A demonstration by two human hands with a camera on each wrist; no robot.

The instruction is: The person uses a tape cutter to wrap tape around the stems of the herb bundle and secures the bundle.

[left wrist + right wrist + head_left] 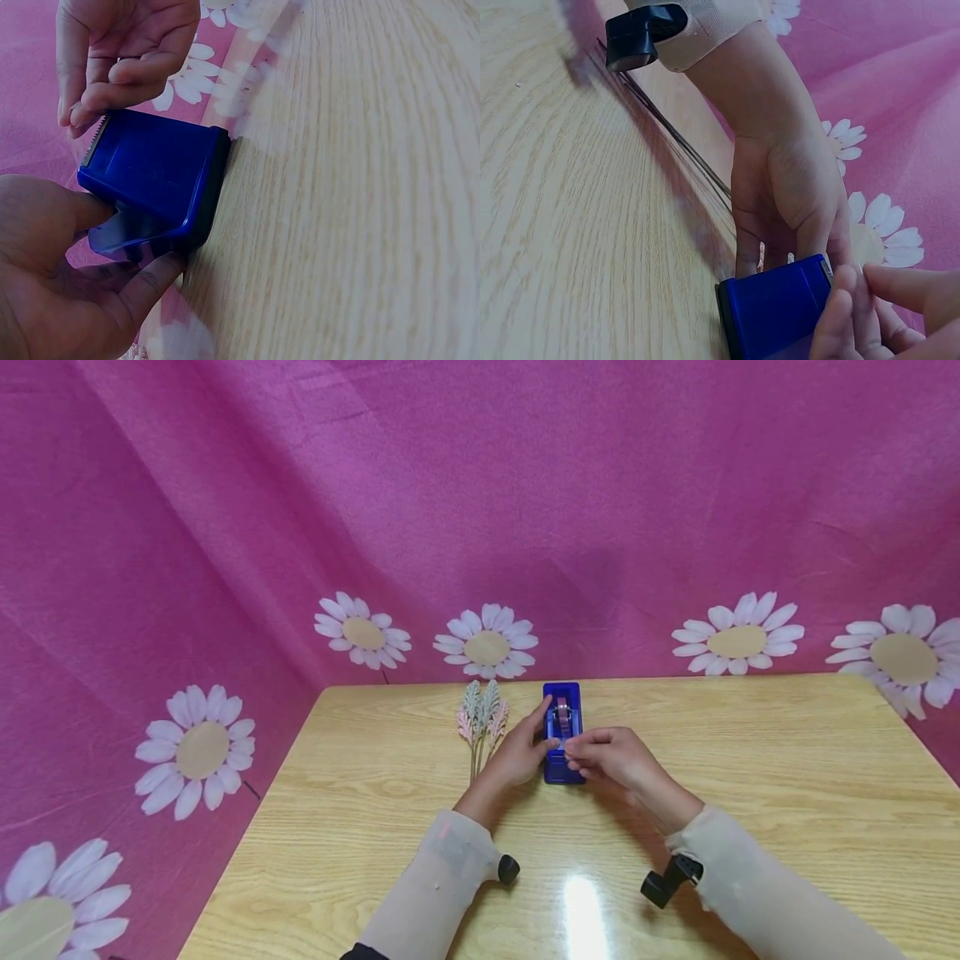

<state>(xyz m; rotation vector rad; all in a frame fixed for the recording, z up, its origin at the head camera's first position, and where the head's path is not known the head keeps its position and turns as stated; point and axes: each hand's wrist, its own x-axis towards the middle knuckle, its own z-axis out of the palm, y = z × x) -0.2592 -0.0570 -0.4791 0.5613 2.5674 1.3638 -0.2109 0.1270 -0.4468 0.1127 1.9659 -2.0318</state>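
Note:
A blue tape dispenser stands on the table, with a reddish-looking tape roll seated in its well. My left hand grips the dispenser along its left side, the thumb near the cutter end and the fingers reaching down the far side. At the front, a toothed metal cutter shows in the left wrist view. Just beyond this edge, my right hand pinches the loose end of the clear tape between thumb and forefinger. The tape itself is faint, partly hidden by the fingertips.
Left of the dispenser lie several artificial flower stems with grey-green and pink heads, partly covered by my left forearm. Behind the wooden table hangs a pink cloth printed with white daisies.

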